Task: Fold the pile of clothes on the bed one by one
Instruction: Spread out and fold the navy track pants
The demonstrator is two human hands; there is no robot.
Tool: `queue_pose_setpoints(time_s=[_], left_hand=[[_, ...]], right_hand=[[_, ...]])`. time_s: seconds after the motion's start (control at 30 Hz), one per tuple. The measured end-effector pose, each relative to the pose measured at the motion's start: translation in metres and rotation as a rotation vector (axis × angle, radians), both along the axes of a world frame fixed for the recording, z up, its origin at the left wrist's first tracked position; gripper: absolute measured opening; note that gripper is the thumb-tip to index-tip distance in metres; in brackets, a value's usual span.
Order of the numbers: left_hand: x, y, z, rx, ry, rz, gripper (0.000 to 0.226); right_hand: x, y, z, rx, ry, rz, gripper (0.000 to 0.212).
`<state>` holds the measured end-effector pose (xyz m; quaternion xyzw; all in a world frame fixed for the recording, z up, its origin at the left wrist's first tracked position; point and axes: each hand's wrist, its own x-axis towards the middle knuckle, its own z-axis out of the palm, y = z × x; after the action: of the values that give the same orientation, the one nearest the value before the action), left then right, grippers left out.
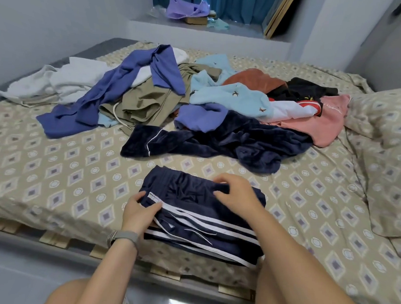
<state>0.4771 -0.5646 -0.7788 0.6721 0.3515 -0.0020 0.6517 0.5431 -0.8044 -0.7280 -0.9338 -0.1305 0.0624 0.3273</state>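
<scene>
Navy shorts with white side stripes (191, 221) lie folded near the bed's front edge. My left hand (138, 212), a grey band on its wrist, grips their left edge, fingers curled over the striped fabric. My right hand (235, 191) rests on the far right part of the shorts with its fingers bent, pinching a ridge of cloth. Behind them the unfolded pile (186, 100) spreads across the bed: a dark navy velvet garment (218, 143), blue-violet pieces, olive shorts, light blue, rust, black, pink and white clothes.
The bed (54, 167) has a beige patterned sheet, with a pillow (385, 143) at the right. White towels (66, 79) lie at the far left. A ledge behind holds a purple bag (186, 8). Wooden slats show under the mattress's front edge.
</scene>
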Motion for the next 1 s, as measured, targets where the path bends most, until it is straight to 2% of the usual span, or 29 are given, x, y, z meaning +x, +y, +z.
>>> queue_pose_setpoints(time_s=[0.03, 0.1, 0.17, 0.23, 0.27, 0.33, 0.37, 0.4, 0.43, 0.5, 0.53, 0.6, 0.67, 0.73, 0.8, 0.87, 1.0], left_hand=[[-0.001, 0.0, 0.003, -0.033, -0.041, 0.02, 0.064], [-0.001, 0.001, 0.006, -0.09, -0.108, 0.074, 0.054], [-0.001, 0.005, 0.005, -0.107, -0.141, 0.157, 0.05], [-0.005, 0.006, 0.003, -0.029, -0.096, 0.228, 0.045], [-0.008, 0.003, 0.005, 0.088, -0.041, 0.207, 0.043], [-0.016, -0.012, 0.008, 0.534, 0.026, 0.09, 0.043], [-0.021, -0.022, 0.01, 0.808, -0.025, 0.038, 0.044], [-0.024, -0.033, 0.011, 1.031, -0.153, -0.023, 0.042], [-0.025, -0.045, 0.013, 1.158, -0.339, -0.124, 0.039], [-0.029, -0.07, 0.012, 1.129, -0.693, -0.506, 0.034], [-0.032, -0.082, 0.009, 1.093, -0.775, -0.718, 0.038], [-0.037, -0.108, 0.0, 1.167, -0.811, -1.015, 0.054], [-0.042, -0.133, -0.012, 1.267, -0.776, -1.185, 0.067], [-0.043, -0.15, -0.022, 1.294, -0.781, -1.217, 0.059], [-0.038, -0.157, -0.026, 1.271, -0.828, -1.151, 0.043], [-0.031, -0.156, -0.026, 1.262, -0.815, -1.122, 0.035], [-0.025, -0.147, -0.02, 1.146, -0.719, -1.143, 0.041]], right_hand=[[0.006, -0.016, -0.005, -0.074, 0.033, -0.055, 0.033], [0.012, -0.042, -0.014, -0.17, 0.119, -0.119, 0.038], [0.017, -0.056, -0.02, -0.15, 0.161, -0.121, 0.036], [0.018, -0.062, -0.023, -0.126, 0.166, -0.08, 0.025], [0.018, -0.063, -0.024, -0.147, 0.166, -0.044, 0.019], [0.018, -0.063, -0.024, -0.195, 0.153, 0.021, 0.012], [0.02, -0.065, -0.025, -0.202, 0.144, 0.039, 0.009], [0.022, -0.067, -0.025, -0.19, 0.143, 0.05, 0.004], [0.024, -0.07, -0.025, -0.163, 0.153, 0.059, 0.006], [0.029, -0.076, -0.022, -0.103, 0.209, 0.08, 0.01], [0.031, -0.078, -0.021, -0.071, 0.242, 0.087, 0.006], [0.03, -0.079, -0.018, 0.006, 0.293, 0.11, 0.006], [0.029, -0.084, -0.015, 0.09, 0.345, 0.136, 0.01], [0.032, -0.094, -0.013, 0.077, 0.39, 0.154, 0.01], [0.036, -0.106, -0.013, -0.07, 0.41, 0.164, 0.007], [0.039, -0.11, -0.016, -0.179, 0.399, 0.169, 0.016], [0.046, -0.096, -0.02, -0.099, 0.292, 0.091, 0.026]])
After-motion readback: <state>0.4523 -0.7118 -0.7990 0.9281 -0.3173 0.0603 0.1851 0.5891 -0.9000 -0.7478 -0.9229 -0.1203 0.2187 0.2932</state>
